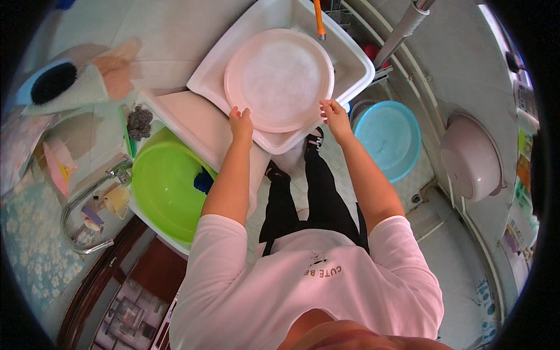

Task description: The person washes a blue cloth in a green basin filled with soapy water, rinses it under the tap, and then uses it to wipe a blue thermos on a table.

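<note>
A round pink plastic basin sits in a white corner sink in front of me. My left hand is at the basin's near left rim, its fingers curled. Close to the near right rim is my right hand, with bent fingers. Whether either hand grips the basin or only rests near the rim cannot be told. An orange hose with a metal end hangs over the sink's far side. The bottom of the basin looks pale and slightly cloudy; its contents are unclear.
At left, a green basin holds a dark blue item, beside a curved metal faucet and a grey scouring pad. A blue basin stands low at right. Another basin hangs on the right wall.
</note>
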